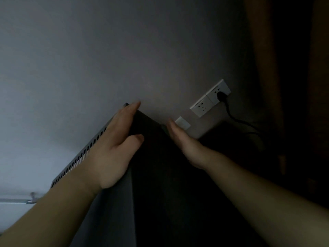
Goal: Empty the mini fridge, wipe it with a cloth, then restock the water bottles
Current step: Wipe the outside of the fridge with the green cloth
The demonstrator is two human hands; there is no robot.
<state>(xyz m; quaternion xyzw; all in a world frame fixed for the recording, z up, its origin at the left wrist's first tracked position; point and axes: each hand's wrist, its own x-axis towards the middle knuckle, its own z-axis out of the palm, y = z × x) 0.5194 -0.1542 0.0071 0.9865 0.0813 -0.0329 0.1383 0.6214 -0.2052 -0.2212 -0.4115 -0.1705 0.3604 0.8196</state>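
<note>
The mini fridge (160, 184) is a dark box seen from above in dim light, standing against a grey wall. A row of vent slots (80, 155) runs along its left side. My left hand (114, 148) lies on the fridge's left top edge, fingers straight toward the back corner and thumb resting on the top. My right hand (185, 145) presses flat against the right side of the fridge with straight fingers. Neither hand holds anything. No bottles or cloth are in view, and the fridge door is hidden.
A white double wall socket (204, 106) sits behind the fridge to the right, with a black plug (221, 96) in it and a cord (238, 120) trailing down right. A small white plate (182, 123) is below the socket. A dark brown panel (263, 68) fills the right side.
</note>
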